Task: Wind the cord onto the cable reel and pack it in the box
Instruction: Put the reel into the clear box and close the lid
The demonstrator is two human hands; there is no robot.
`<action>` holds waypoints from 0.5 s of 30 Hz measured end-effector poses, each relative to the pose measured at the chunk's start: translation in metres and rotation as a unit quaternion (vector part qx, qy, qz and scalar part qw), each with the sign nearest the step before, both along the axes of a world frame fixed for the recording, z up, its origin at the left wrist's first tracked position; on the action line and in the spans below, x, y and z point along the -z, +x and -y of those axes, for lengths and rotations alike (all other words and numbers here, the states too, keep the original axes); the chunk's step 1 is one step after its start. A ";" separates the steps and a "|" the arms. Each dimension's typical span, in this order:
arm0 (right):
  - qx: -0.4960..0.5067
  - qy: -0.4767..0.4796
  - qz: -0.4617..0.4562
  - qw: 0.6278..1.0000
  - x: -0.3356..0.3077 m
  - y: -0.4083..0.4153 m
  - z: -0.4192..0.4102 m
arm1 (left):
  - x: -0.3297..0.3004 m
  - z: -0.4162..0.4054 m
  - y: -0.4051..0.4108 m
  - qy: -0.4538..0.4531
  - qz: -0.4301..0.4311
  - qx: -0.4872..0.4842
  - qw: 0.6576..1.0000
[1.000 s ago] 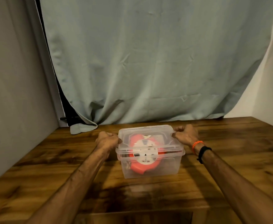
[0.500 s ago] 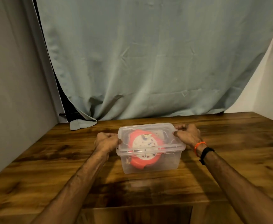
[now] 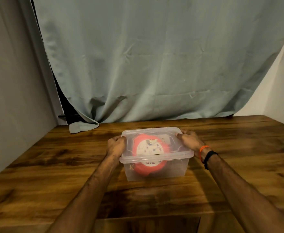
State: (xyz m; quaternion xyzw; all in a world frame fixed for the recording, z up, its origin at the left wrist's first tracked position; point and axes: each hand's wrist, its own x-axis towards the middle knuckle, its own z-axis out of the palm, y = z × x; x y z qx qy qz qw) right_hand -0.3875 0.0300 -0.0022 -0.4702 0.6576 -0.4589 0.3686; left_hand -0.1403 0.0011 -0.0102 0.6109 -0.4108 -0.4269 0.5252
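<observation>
1. Clear rectangular plastic box (image 3: 156, 169), lidded, sits mid-table on the dark wood-grain table (image 3: 53, 174), nearer its far edge.
2. Inside lies the round red-and-white cable reel (image 3: 148, 149).
3. Your left hand (image 3: 115, 146) and right hand (image 3: 189, 142) curl round the lid's side rims.

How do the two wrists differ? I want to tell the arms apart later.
The right wrist wears an orange band and a black band; the left wrist is bare. Both hands, left hand and right hand, grip the clear box at its sides.
</observation>
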 end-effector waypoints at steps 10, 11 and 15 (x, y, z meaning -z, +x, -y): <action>0.015 0.003 0.041 0.999 0.003 -0.002 0.002 | -0.002 0.004 0.002 0.025 -0.011 0.011 1.000; 0.016 0.018 0.053 0.998 0.003 -0.004 0.002 | -0.003 0.005 0.004 0.039 -0.008 0.017 0.999; -0.034 0.094 0.128 0.987 0.000 -0.016 -0.002 | -0.010 0.008 0.017 0.127 0.005 0.070 0.989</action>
